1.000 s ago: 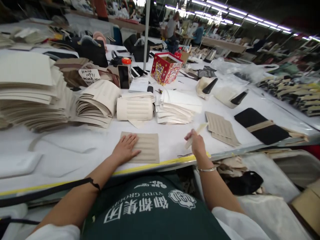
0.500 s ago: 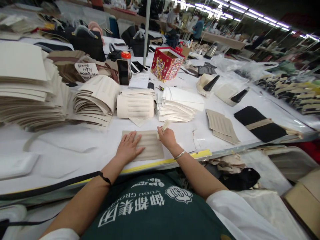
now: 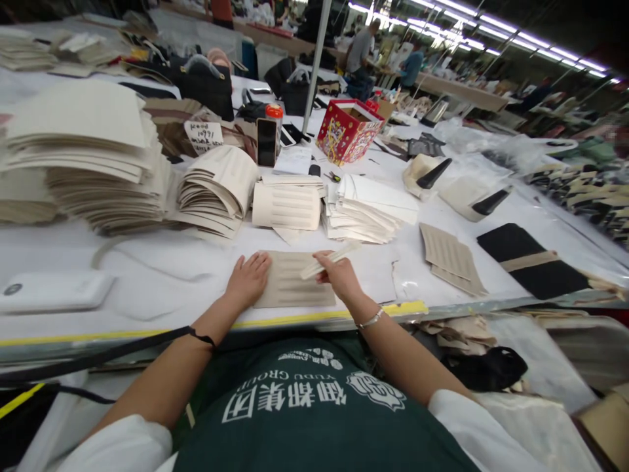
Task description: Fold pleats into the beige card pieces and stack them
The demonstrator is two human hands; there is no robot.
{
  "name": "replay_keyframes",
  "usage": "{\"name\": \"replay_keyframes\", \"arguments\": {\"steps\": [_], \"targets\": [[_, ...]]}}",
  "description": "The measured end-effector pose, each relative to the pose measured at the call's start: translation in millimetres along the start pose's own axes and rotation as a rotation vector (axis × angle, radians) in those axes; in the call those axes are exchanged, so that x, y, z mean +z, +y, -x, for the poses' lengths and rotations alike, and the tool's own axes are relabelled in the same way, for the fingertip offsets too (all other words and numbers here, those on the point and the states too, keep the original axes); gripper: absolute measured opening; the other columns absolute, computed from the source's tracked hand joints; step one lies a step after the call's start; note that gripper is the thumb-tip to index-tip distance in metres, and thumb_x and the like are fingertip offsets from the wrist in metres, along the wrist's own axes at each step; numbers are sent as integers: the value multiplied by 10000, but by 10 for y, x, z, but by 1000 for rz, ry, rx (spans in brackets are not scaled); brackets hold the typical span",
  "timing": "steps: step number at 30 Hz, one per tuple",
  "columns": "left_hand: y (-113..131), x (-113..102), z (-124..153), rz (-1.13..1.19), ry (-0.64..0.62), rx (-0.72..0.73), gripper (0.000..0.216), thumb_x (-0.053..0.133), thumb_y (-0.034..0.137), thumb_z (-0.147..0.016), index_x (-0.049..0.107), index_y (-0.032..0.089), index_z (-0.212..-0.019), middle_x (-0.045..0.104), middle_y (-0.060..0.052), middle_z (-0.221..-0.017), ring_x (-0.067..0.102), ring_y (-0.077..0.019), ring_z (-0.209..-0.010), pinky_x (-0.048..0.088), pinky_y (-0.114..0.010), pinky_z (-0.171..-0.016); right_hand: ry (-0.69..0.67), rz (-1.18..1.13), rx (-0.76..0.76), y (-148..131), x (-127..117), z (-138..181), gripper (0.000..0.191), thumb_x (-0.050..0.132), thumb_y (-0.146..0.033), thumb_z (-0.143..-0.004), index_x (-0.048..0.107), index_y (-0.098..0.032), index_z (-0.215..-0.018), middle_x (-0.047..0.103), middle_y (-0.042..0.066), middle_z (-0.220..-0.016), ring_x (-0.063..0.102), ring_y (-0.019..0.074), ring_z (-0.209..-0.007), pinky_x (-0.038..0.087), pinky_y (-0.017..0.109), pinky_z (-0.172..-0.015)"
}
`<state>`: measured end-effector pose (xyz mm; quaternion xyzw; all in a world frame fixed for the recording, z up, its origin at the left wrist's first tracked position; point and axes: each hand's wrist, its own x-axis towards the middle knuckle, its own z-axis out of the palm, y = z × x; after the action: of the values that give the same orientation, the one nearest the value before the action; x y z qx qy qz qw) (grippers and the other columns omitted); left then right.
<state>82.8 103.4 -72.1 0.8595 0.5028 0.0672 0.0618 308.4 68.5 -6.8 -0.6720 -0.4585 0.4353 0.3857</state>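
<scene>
The grip of the right hand [image 3: 341, 276] pinches a pale strip [image 3: 328, 260] over the ribbed tan panel [image 3: 293, 280] at the bench [image 3: 147, 288] edge, the left hand [image 3: 249, 280] lying open and flat on it; should that hand slacken, the panel could skid and the strip land crooked.

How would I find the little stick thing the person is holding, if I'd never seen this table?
Start at the yellow-taped front edge of the white table, right in front of the green apron. A tan ribbed panel lies flat there under the left hand. The thin cream strip slants over that panel, pinched in the right hand; unlike the stacked sheets behind, it is one narrow piece held up.
</scene>
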Motion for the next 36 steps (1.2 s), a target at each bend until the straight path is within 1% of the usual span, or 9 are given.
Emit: {"name": "replay_keyframes", "arguments": {"steps": [3,8,11,14,20,24,28,32,36], "targets": [[79,16,36,-15,27,-29,448,273,262,-884,422,213,-1303,393,-47,-1387,318,-233,-1291,209,-508,-1046,-93,6,-56,-146,432,-263,145,500,-297,-781,576,-186,-833,649,24,-683,637,143,-594,513,232,-545],[103,29,43,12,60,-38,457,252,288,-889,415,236,-1313,400,-36,-1383,290,-253,-1301,189,-527,-1041,-34,630,-302,-268,778,-531,209,413,-228,-814,600,-167,-742,644,46,-604,643,175,-688,476,248,-661],[97,27,47,21,42,-60,460,242,290,-892,408,237,-1317,401,-24,-1383,286,-253,-1301,175,-530,-1042,-49,849,-339,-287,781,-403,251,411,-241,-823,615,-138,-719,653,88,-622,636,193,-702,454,253,-670],[108,29,39,16,22,-62,466,250,269,-882,405,217,-1319,380,-18,-1397,280,-253,-1302,169,-526,-1044,-159,860,-327,-205,733,-22,269,391,-247,-845,612,-137,-736,623,66,-549,621,169,-626,447,233,-635],[44,4,34,15,-40,-56,474,234,279,-884,388,220,-1328,355,-17,-1412,261,-248,-1312,157,-532,-1048,-267,407,-158,135,419,558,240,393,-303,-842,537,-186,-690,519,-29,-439,548,111,-423,434,198,-476],[91,-120,0,13,-55,-78,476,266,340,-885,377,215,-1330,317,-44,-1431,267,-258,-1311,189,-526,-1040,9,135,-8,310,-169,458,302,409,-461,-823,538,-188,-807,490,-58,-434,531,113,-398,427,196,-407],[561,-147,-221,65,-29,4,539,290,401,-882,314,151,-1359,296,-90,-1438,261,-236,-1315,181,-448,-1068,198,113,62,461,-610,358,344,413,-479,-819,554,-179,-912,499,-53,-491,572,118,-456,459,204,-434],[1041,17,-444,70,-176,162,635,324,517,-846,301,154,-1367,263,-100,-1450,211,-271,-1332,115,-497,-1071,74,265,29,517,-656,418,242,462,-394,-817,578,-195,-893,586,-16,-641,596,105,-504,482,210,-500],[918,15,-455,60,-239,371,656,361,545,-818,289,204,-1374,258,-74,-1454,197,-258,-1339,70,-491,-1074,-92,401,-74,450,-719,538,189,476,-332,-810,581,-190,-744,606,-17,-658,593,95,-514,477,206,-552]]}}
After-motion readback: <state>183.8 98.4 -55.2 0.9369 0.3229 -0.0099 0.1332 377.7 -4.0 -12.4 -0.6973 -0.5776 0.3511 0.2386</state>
